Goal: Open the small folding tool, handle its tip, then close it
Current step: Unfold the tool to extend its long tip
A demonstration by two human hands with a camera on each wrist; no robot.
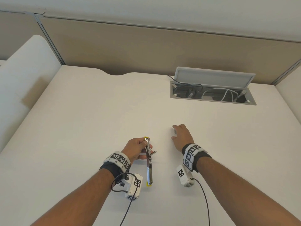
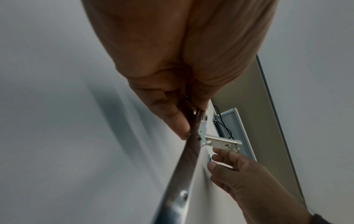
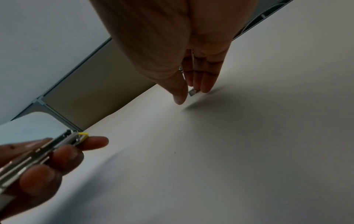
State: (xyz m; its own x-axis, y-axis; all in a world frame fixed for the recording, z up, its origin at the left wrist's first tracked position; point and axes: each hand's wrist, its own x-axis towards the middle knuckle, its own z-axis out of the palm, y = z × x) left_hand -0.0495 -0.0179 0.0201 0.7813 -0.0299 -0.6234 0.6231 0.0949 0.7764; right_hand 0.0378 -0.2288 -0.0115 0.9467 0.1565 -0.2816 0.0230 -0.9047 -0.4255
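Note:
My left hand grips the small folding tool, a slim silver metal bar with yellow ends, lifted above the white desk. It is unfolded lengthwise and a short metal arm sticks out sideways at its middle hinge. To the right, my right hand is low over the desk. Its thumb and fingertips pinch a small grey piece that stands on edge. The two hands are apart. The left wrist view shows the tool up close, and the right wrist view catches its yellow end.
An open cable hatch with a raised grey lid and wires sits in the desk at the back right. A beige partition runs along the far edge. A white rounded panel stands at the left.

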